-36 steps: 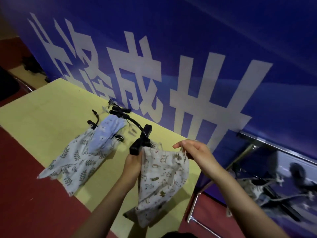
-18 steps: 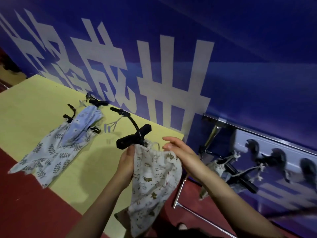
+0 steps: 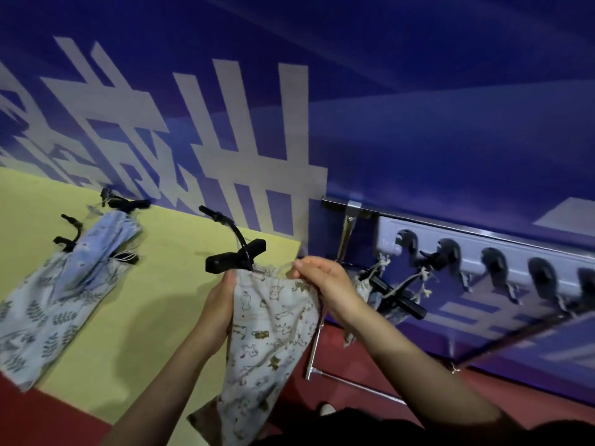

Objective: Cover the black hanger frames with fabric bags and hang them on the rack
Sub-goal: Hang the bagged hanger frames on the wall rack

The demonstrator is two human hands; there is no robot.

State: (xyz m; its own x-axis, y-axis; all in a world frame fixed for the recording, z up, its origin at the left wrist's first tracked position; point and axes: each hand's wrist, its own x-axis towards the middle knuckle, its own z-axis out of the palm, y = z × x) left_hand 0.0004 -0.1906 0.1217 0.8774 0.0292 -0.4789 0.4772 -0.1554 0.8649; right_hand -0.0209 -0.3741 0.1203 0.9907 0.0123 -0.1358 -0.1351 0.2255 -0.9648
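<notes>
large white Chinese characters on blue wall banner (image 3: 418, 130), cut off, none surely readable

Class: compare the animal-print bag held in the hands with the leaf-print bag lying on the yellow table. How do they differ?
The animal-print bag hangs upright, gripped by the left hand and right hand; the leaf-print bag lies flat on the yellow table, untouched. One shows small animals, the other leaves. Both are pale fabric with a black hanger at the top.

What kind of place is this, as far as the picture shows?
Probably an indoor work or demonstration space, not a home. A big blue banner with white characters lines the wall, a yellow table holds fabric bags, and a metal rack with hooks stands beside it.
</notes>
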